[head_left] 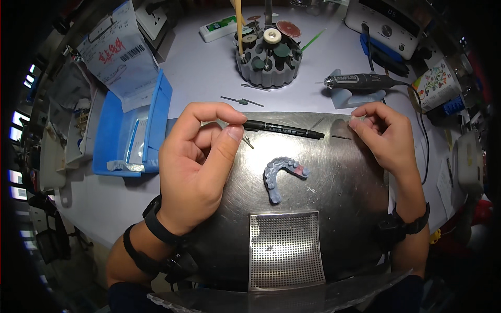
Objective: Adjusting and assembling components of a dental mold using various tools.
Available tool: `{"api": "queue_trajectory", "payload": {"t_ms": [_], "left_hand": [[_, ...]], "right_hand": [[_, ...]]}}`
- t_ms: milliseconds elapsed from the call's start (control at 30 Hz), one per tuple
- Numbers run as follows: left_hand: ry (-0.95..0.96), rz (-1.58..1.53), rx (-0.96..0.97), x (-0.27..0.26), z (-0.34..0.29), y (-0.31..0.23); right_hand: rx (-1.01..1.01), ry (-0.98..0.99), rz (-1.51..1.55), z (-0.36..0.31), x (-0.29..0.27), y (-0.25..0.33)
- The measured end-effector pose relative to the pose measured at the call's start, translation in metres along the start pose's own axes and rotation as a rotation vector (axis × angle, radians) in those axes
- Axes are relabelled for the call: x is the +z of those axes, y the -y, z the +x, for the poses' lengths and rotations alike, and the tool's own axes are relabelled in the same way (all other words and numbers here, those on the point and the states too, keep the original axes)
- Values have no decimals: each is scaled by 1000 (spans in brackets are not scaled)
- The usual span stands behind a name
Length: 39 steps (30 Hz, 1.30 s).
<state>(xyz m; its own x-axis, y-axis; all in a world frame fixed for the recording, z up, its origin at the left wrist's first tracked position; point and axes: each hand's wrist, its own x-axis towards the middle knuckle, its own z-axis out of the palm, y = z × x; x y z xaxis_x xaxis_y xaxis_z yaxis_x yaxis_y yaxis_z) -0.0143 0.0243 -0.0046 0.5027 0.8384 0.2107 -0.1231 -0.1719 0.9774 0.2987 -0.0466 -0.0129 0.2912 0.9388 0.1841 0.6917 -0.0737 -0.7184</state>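
My left hand has thumb and index finger pinched at the left end of a black marker pen. The pen points right across the upper part of a metal work plate. On the right, my right hand has its thumb and index tips closed together; anything between them is too small to make out. A thin dark rod lies just beside those fingertips. Between the hands, nearer to me, a grey-blue dental arch model rests on the plate, with a pink patch near its right end.
A perforated metal grille lies nearest me. At the left stands a blue tray with papers. Behind the plate are a round bur holder, loose burs, and a handpiece on its rest. A control box stands back right.
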Motion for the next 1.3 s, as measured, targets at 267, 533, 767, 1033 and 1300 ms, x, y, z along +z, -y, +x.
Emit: {"api": "queue_trajectory", "payload": {"t_ms": [267,533,767,1033,1300], "left_hand": [[341,-9,162,-8,5,-21],[790,-477,353,-2,3,-59],[907,-441,334,0,-5,-64],[637,-1019,650,32,-2,-41],[686,-776,590,18,11,-59]], "right_hand": [[14,-61,144,1,3,10],[-34,-46,140,-7,6,12],[-21,-20,162,-5,9,13],[-13,-3,147,-6,8,11],[-25,9,194,-5,9,7]]}}
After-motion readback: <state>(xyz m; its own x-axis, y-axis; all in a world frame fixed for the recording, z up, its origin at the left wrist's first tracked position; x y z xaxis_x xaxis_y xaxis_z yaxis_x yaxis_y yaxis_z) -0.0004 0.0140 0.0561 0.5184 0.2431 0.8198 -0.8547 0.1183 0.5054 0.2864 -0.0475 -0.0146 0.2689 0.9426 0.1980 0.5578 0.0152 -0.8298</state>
